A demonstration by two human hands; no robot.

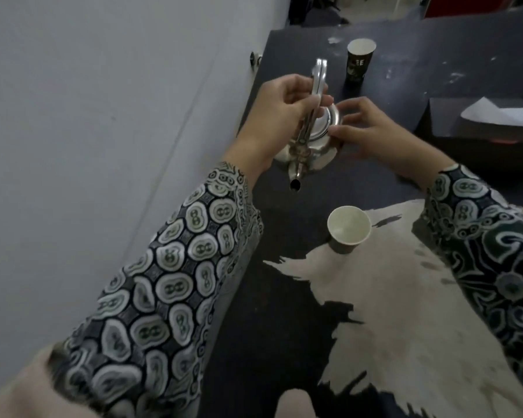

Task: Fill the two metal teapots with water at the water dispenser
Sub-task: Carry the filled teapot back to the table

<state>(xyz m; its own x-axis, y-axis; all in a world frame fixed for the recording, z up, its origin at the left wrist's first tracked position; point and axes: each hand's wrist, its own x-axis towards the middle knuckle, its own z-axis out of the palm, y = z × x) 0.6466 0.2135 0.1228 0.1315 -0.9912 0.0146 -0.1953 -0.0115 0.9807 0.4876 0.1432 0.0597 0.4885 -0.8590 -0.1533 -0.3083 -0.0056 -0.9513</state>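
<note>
Near the desk's (284, 297) left edge, one metal teapot (307, 146) is gripped by its handle in the left hand (280, 116); its lid is pinched by the right hand (372, 131). No dispenser is visible; filling appears not yet begun.

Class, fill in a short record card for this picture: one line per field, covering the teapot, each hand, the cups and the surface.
teapot: metal, on the dark table, spout towards the camera, handle upright
left hand: grips the handle
right hand: fingertips at the lid's edge
near cup: paper, looks empty, at the edge of a white hide
far cup: dark paper, upright behind the teapot
box: dark, at right
</note>
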